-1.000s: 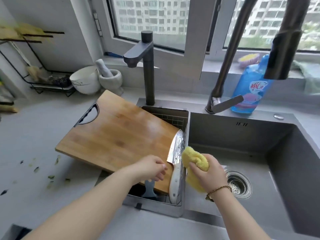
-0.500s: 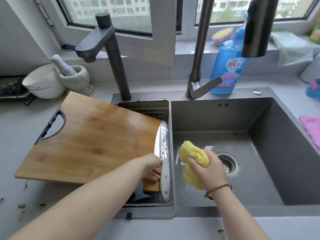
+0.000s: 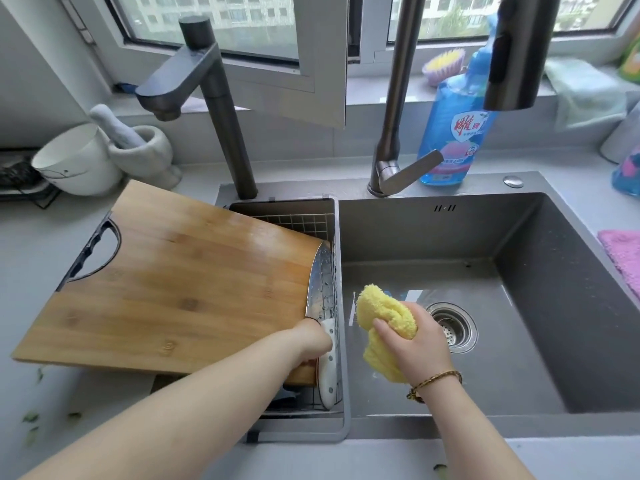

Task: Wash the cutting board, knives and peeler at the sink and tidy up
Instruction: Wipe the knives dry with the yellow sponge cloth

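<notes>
Head view: a person stands at a grey sink (image 3: 519, 341), both forearms reaching in from below.
Cutting board (image 3: 173, 282): wooden, with its handle cut-out at the far left. It lies slanted, the left part on the counter (image 3: 52, 410) and the right end over the narrow wire basket (image 3: 301, 220) set left of the basin.
Knife (image 3: 320, 285): lies along the board's right edge inside the basket, tip away from the person and white handle toward them. The blade is beaded with droplets.
Left hand (image 3: 310, 341): set on the near right corner of the board, knuckles against the top of the knife handle. The fingers curl downward out of sight, and I cannot tell whether they grasp the knife or the board.
Right hand (image 3: 415, 344): fingers clenched round a bunched yellow cloth (image 3: 384, 317), held above the basin floor, just left of the drain strainer (image 3: 453, 327). A beaded bracelet (image 3: 434, 381) circles the wrist.
Taps: a dark angular faucet (image 3: 214, 98) behind the basket, and a tall pull-down faucet (image 3: 394, 98) behind the basin.
Surroundings: a blue detergent bottle (image 3: 450, 133) stands beside the tall faucet. A white bowl (image 3: 76, 161) and a stone mortar with pestle (image 3: 145, 150) sit at far left, and a pink cloth (image 3: 623, 251) lies at right. Green scraps (image 3: 31, 417) lie on the near left counter.
</notes>
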Tool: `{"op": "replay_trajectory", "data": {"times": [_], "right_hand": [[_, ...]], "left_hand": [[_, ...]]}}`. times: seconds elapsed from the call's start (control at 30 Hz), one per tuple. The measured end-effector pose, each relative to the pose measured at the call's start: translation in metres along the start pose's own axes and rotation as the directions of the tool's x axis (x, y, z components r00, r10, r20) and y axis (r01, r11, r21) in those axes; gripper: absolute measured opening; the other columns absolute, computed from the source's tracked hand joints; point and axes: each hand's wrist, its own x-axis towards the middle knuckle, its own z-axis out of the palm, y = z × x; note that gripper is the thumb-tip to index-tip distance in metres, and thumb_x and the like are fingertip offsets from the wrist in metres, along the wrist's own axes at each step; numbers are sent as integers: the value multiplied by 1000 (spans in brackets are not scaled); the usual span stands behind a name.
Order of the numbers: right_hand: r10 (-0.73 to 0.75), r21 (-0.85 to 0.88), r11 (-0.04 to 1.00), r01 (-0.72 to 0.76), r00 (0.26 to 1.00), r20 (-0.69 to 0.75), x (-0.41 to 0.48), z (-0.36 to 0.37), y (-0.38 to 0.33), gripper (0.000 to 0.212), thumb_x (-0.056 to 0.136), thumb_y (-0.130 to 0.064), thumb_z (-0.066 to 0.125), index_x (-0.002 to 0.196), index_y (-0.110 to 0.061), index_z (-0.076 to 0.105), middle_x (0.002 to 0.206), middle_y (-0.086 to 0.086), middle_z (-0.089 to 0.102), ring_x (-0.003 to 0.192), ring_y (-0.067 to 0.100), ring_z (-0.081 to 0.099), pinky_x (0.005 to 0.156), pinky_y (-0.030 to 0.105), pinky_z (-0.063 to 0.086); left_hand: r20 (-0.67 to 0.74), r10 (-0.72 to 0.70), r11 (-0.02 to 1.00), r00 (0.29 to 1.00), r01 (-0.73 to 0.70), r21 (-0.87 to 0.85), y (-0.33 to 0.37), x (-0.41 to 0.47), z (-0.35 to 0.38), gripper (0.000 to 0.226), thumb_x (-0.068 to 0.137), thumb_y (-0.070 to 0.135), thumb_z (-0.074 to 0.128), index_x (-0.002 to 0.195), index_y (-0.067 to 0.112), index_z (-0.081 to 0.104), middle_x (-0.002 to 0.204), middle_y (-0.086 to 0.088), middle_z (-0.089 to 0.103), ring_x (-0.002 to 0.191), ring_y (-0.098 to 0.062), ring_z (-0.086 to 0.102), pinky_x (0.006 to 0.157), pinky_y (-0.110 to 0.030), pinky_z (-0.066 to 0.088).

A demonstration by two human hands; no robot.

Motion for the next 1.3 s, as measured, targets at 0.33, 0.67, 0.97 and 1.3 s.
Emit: {"op": "replay_trajectory", "data": {"times": [0.33,0.67,0.97,1.3], "right_hand": [[-19,-14,1000,19,1000,4,8,0,0,16,82,-28,64,86,-23,50,88,0,54,79,15,48,60,9,34],[-18,-10,1000,19,1000,24,14,-3,3,16,82,-18,65,88,-21,50,88,0,53,81,15,48,62,10,35],[-12,-10,1000,13,1000,22,19,-4,5,14,82,-18,65,85,-19,51,79,-4,50,72,12,47,59,15,36],[-14,17,1000,14,1000,16,19,-6,3,13,82,-17,65,86,-18,53,87,3,56,80,18,50,62,24,36]], "left_hand": [[90,-27,909,996,62,-412,-4,-10,-18,33,97,5,33,127,-4,44,105,-12,56,97,-22,54,89,-31,44],[-57,-19,999,998,21,24,2,-2,2,39,90,16,53,126,0,47,102,-8,54,97,-20,54,83,-25,47],[-139,10,977,990,20,211,8,-3,5,30,88,17,57,66,13,37,67,0,40,60,-13,41,57,-23,36],[-6,-34,967,999,32,-253,-6,-3,-17,28,83,7,53,110,1,53,91,-5,51,75,-13,53,69,-22,52]]}}
